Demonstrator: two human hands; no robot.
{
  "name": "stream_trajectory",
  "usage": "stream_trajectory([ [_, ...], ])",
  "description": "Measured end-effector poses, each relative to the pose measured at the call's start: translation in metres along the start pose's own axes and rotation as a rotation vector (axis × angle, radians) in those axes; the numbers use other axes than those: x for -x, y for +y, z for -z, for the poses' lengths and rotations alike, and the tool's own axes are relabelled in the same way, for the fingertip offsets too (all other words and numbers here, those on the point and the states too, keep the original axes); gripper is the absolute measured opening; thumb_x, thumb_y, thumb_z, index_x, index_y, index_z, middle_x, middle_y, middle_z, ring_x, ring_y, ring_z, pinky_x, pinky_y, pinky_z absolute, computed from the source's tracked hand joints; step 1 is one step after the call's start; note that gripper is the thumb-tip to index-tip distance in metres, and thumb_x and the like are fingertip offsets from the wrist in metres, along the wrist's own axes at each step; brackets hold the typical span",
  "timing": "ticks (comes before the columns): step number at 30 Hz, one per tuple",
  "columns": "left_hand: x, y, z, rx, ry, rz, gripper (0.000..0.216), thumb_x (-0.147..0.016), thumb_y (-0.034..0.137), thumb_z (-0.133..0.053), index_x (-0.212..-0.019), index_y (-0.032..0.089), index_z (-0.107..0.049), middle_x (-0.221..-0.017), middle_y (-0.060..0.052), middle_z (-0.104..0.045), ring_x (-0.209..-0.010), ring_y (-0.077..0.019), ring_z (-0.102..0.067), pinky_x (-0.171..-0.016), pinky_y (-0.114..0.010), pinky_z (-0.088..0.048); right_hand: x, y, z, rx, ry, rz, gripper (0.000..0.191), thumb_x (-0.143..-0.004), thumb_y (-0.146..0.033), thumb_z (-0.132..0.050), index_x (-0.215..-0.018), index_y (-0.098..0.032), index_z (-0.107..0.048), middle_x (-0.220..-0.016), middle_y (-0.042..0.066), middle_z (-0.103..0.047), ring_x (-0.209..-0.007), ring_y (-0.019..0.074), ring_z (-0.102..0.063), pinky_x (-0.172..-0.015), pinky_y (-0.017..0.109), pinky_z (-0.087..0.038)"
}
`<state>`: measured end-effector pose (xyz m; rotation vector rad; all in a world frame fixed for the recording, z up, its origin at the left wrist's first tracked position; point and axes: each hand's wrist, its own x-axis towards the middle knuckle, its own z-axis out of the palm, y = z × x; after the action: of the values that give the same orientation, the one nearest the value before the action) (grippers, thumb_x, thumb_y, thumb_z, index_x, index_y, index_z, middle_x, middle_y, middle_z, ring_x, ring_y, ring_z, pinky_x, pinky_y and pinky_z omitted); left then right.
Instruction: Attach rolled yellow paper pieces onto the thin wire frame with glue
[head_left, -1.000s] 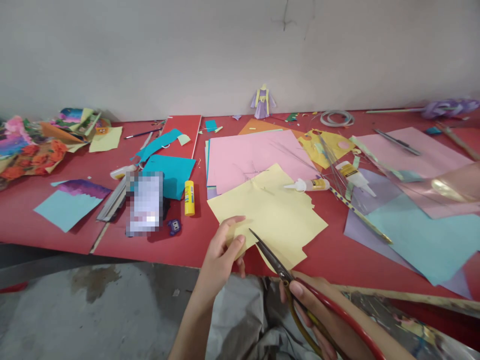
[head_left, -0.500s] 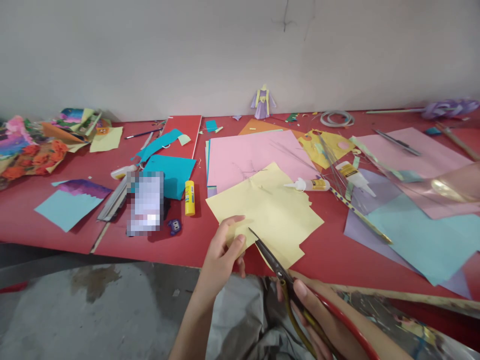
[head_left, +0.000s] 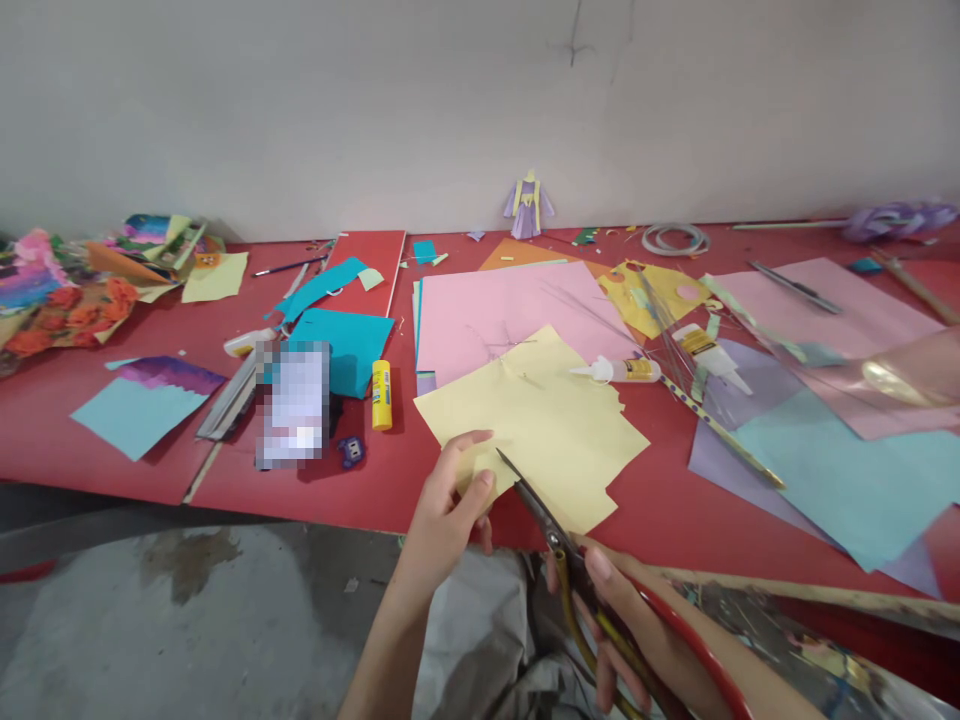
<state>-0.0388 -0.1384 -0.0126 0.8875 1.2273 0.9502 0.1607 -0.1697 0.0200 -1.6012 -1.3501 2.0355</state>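
A pale yellow paper sheet (head_left: pixel 536 420) lies on the red table (head_left: pixel 675 510), its near corner hanging over the front edge. My left hand (head_left: pixel 446 505) pinches that near corner between thumb and fingers. My right hand (head_left: pixel 630 630) is wrapped round the handles of a pair of scissors (head_left: pixel 559 545) with red and yellow handles. The dark blades point up and left into the yellow sheet's near edge, close beside my left thumb.
A pink sheet (head_left: pixel 510 310) lies behind the yellow one. Two glue bottles (head_left: pixel 619 370), a yellow glue stick (head_left: pixel 381 395), teal paper (head_left: pixel 349 345) and blue and lilac sheets (head_left: pixel 832 460) surround it. A small paper doll (head_left: pixel 528 205) stands against the wall. Flowery scraps (head_left: pixel 67 290) are piled far left.
The scissors' handles have closed a little and the blades sit slightly further into the yellow sheet. My left hand keeps its pinch in the same place.
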Motion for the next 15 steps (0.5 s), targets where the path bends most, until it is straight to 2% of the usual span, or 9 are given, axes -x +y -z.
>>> stream_trajectory([
  [2,-0.0001,0.0000,0.0002,-0.005,-0.002,-0.001,0.048,-0.093,0.043,-0.053,-0.136,0.023,-0.045,-0.054,0.010,-0.040,-0.039,-0.0086,-0.047,-0.041,-0.020,-0.043,-0.0007,0.0008,0.0002,0.010,0.002,0.000,0.070,-0.086,-0.081,-0.029,-0.100,-0.019,-0.059,-0.055,-0.005,-0.049,-0.039,0.0101,-0.052,-0.045,0.022,-0.049],
  [8,0.0000,-0.0021,-0.0006,0.001,0.014,-0.021,0.046,-0.093,0.042,-0.053,-0.135,0.025,-0.045,-0.057,0.009,-0.041,-0.041,-0.0084,-0.047,-0.042,-0.020,-0.043,-0.0025,0.0068,0.0002,0.000,-0.013,-0.001,0.069,-0.090,-0.077,-0.026,-0.105,-0.018,-0.058,-0.047,-0.007,-0.044,-0.039,0.0123,-0.055,-0.045,0.022,-0.047],
  [12,0.0005,-0.0028,-0.0014,-0.005,0.025,-0.018,0.046,-0.093,0.042,-0.053,-0.135,0.024,-0.045,-0.055,0.009,-0.040,-0.040,-0.0091,-0.047,-0.042,-0.020,-0.043,-0.0019,0.0079,0.0001,0.000,-0.030,0.005,0.069,-0.090,-0.076,-0.026,-0.108,-0.017,-0.056,-0.043,-0.008,-0.042,-0.042,0.0142,-0.056,-0.052,0.027,-0.052],
  [15,0.0007,-0.0034,-0.0012,-0.021,0.025,-0.022,0.045,-0.094,0.042,-0.053,-0.135,0.026,-0.045,-0.055,0.009,-0.042,-0.040,-0.0094,-0.048,-0.042,-0.020,-0.043,-0.0023,0.0070,-0.0003,-0.072,-0.050,0.027,0.067,-0.089,-0.077,-0.028,-0.109,-0.019,-0.055,-0.053,-0.007,-0.046,-0.041,0.0117,-0.053,-0.054,0.029,-0.055],
])
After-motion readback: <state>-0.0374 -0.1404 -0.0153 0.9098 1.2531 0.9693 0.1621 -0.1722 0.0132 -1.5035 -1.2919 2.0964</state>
